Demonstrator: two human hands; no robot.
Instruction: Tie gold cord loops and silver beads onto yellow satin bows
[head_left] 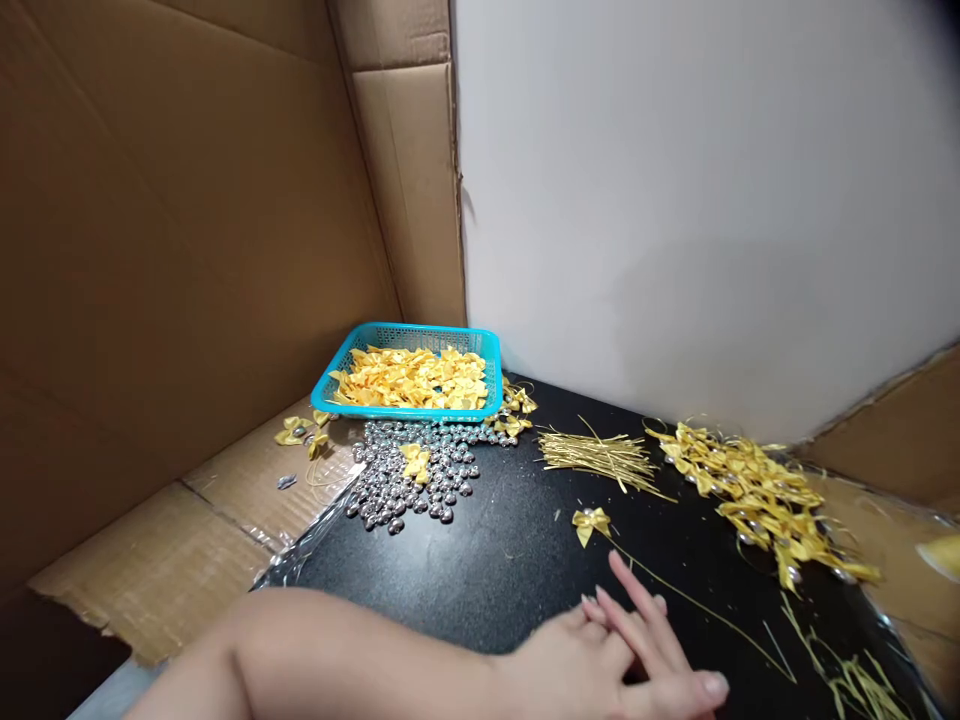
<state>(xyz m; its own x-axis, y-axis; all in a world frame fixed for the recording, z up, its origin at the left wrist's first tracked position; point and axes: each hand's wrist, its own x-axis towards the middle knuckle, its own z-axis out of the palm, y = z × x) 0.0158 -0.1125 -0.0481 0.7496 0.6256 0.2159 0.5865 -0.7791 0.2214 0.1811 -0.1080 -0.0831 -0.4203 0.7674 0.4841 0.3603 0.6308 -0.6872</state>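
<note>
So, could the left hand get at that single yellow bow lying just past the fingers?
Probably yes: the yellow bow lies uncovered on the black tabletop, close beyond the left hand. The right hand's fingers point up near it and might need to shift.

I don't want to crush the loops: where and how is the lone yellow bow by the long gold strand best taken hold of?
Probably with a light pinch across the narrow middle of the yellow bow, coming from above and its left. Its loops spread out from that middle, and the gold strand runs off toward the near right, away from that approach.
</note>
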